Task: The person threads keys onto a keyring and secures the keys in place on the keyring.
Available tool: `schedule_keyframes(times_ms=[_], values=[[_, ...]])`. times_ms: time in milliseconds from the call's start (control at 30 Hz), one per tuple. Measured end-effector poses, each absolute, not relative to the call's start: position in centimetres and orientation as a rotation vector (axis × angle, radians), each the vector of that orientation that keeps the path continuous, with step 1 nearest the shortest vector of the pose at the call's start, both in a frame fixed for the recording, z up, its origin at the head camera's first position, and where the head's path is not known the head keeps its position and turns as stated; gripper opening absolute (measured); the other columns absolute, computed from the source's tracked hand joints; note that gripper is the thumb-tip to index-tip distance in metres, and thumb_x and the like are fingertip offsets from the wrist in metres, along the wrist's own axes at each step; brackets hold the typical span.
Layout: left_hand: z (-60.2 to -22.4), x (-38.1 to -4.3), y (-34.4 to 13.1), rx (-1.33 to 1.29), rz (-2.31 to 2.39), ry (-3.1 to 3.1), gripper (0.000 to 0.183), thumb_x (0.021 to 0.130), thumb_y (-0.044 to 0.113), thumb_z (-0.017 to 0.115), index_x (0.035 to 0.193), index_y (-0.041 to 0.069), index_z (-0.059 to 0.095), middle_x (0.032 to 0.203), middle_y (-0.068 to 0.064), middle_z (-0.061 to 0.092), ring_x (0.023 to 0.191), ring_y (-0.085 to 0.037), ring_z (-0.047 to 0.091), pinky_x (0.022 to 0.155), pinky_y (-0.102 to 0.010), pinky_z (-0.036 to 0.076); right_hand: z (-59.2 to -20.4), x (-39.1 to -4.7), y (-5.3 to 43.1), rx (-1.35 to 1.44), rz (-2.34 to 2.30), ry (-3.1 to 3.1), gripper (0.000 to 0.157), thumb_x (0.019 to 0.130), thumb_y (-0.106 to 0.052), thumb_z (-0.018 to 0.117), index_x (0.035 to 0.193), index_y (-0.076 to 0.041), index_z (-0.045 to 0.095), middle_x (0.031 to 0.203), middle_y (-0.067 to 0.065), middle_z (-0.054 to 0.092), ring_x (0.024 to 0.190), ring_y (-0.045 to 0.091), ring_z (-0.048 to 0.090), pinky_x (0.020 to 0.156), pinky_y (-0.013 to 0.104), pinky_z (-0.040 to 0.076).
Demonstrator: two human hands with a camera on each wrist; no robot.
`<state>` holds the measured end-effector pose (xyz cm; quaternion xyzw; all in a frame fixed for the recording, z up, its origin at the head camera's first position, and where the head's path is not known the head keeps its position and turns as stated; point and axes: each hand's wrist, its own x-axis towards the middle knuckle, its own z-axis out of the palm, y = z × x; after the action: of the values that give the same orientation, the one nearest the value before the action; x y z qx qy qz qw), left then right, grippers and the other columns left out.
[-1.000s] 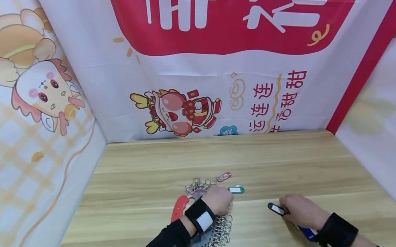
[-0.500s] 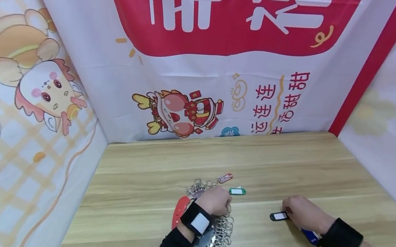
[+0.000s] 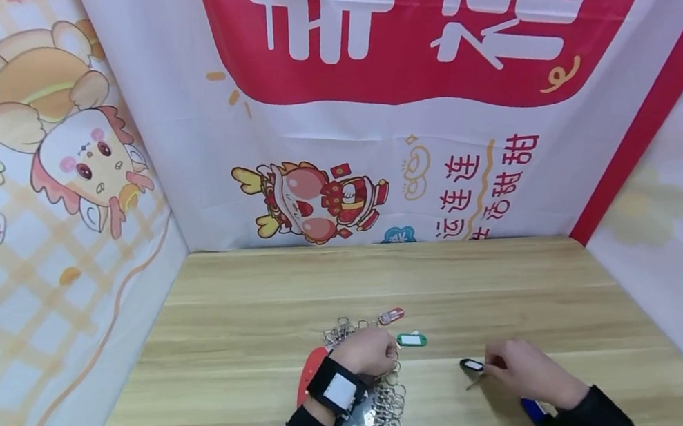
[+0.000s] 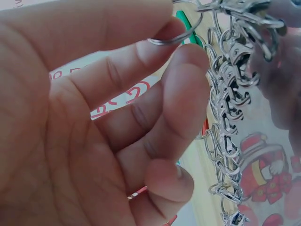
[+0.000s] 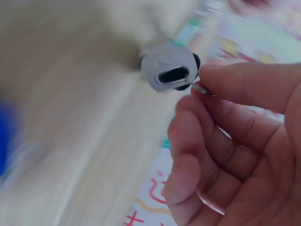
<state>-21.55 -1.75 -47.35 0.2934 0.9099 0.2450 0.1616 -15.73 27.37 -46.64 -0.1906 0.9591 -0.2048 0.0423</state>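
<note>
My left hand (image 3: pixel 365 351) is over a round metal disc (image 3: pixel 357 425) whose edge carries many small hooks and rings. In the left wrist view its thumb and index finger pinch a metal ring (image 4: pixel 181 39) at the hooks (image 4: pixel 230 101). My right hand (image 3: pixel 523 369) stands off to the right. In the right wrist view its thumb and fingers pinch a thin key ring (image 5: pixel 203 90), from which a key (image 5: pixel 164 66) hangs with a black key tag (image 3: pixel 472 364). A green key tag (image 3: pixel 412 339) and a red key tag (image 3: pixel 391 316) lie beyond the left hand.
A red curved piece (image 3: pixel 311 372) sits at the disc's left side, partly under the left wrist. Beneath the right wrist is a blue item (image 3: pixel 534 411), mostly hidden. The wooden tabletop (image 3: pixel 251 306) ends at printed cloth walls (image 3: pixel 320 128) behind and on both sides.
The right hand has turned the black tag, which now slants, and the key below it has come into sight. My left hand keeps its place at the disc's edge. The whole view has shifted slightly.
</note>
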Motion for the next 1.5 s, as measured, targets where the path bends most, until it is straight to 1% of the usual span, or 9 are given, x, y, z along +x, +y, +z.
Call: schedule_keyframes(times_ms=[200,333,433,533,733,1000,1133,1367,1500], values=[[-47.2,-21.7,-1.9,0.838,0.753,2.588,0.035,0.089,0.018,0.061,0.059,0.017,0.043,0.047,0.01,0.033,0.038,-0.004,0.036,0.039,-0.019,0.03,-45.0,-17.0,23.8,-0.21,-1.06,2.901,0.012,0.091,-0.009,0.054,0.078,-0.011,0.057,0.089,0.0,0.063,0.08,0.012,0.055,0.067,0.029,0.044],[-47.3,-22.0,-1.9,0.832,0.764,2.609,0.032,0.091,0.023,0.06,0.062,0.018,0.048,0.051,0.009,0.041,0.04,-0.005,0.039,0.039,-0.02,0.031,-43.8,-18.4,20.9,-0.188,-1.305,2.736,0.023,0.096,-0.011,0.045,0.078,-0.007,0.058,0.088,0.003,0.066,0.086,0.018,0.057,0.076,0.035,0.042],[-47.4,-22.1,-2.0,0.843,0.752,2.627,0.031,0.091,0.023,0.062,0.062,0.018,0.05,0.052,0.008,0.043,0.042,-0.006,0.041,0.041,-0.021,0.033,-43.4,-19.4,19.0,-0.235,-1.385,2.632,0.027,0.097,-0.012,0.043,0.076,-0.006,0.058,0.08,0.005,0.064,0.079,0.021,0.055,0.073,0.034,0.041],[-47.8,-22.1,-2.0,0.845,0.74,2.628,0.03,0.09,0.024,0.063,0.064,0.017,0.053,0.052,0.007,0.043,0.043,-0.006,0.042,0.043,-0.021,0.035,-43.7,-20.2,17.6,-0.258,-1.42,2.584,0.024,0.095,-0.013,0.046,0.074,-0.006,0.054,0.072,0.004,0.058,0.067,0.02,0.05,0.063,0.03,0.039],[-48.2,-22.0,-1.9,0.827,0.741,2.6,0.024,0.093,0.024,0.06,0.069,0.017,0.057,0.055,0.006,0.047,0.045,-0.007,0.046,0.043,-0.023,0.037,-46.0,-21.3,16.4,-0.364,-1.439,2.495,0.02,0.095,-0.011,0.053,0.076,-0.004,0.053,0.06,-0.001,0.044,0.048,0.011,0.038,0.045,0.023,0.031],[-47.6,-22.6,-3.0,0.816,0.777,2.558,0.024,0.087,0.017,0.066,0.067,0.016,0.054,0.057,0.008,0.049,0.047,-0.006,0.048,0.047,-0.021,0.04,-47.0,-22.0,16.1,-0.5,-1.277,2.633,0.007,0.09,-0.01,0.061,0.084,-0.008,0.061,0.069,-0.001,0.052,0.055,0.01,0.046,0.048,0.023,0.036],[-47.6,-22.4,-3.4,0.781,0.798,2.542,0.019,0.084,0.011,0.066,0.069,0.017,0.057,0.061,0.008,0.054,0.049,-0.006,0.052,0.046,-0.022,0.042,-47.2,-21.9,15.9,-0.591,-1.138,2.677,0.008,0.088,-0.006,0.063,0.081,-0.011,0.061,0.072,-0.003,0.053,0.06,0.01,0.048,0.05,0.023,0.039],[-47.5,-22.8,-3.2,0.805,0.807,2.573,0.01,0.083,0.008,0.067,0.078,0.015,0.062,0.068,0.009,0.055,0.051,-0.006,0.053,0.047,-0.022,0.044,-47.2,-21.8,15.4,-0.658,-1.037,2.678,0.005,0.084,-0.005,0.067,0.08,-0.007,0.066,0.074,-0.004,0.062,0.063,0.008,0.054,0.055,0.024,0.045],[-47.2,-22.8,-3.2,0.846,0.823,2.571,0.015,0.076,0.003,0.071,0.08,0.013,0.061,0.07,0.009,0.054,0.056,-0.006,0.052,0.05,-0.021,0.043,-47.4,-21.7,14.9,-0.693,-0.969,2.688,0.007,0.083,-0.005,0.068,0.077,-0.009,0.068,0.07,-0.007,0.062,0.058,0.005,0.052,0.052,0.023,0.044]])
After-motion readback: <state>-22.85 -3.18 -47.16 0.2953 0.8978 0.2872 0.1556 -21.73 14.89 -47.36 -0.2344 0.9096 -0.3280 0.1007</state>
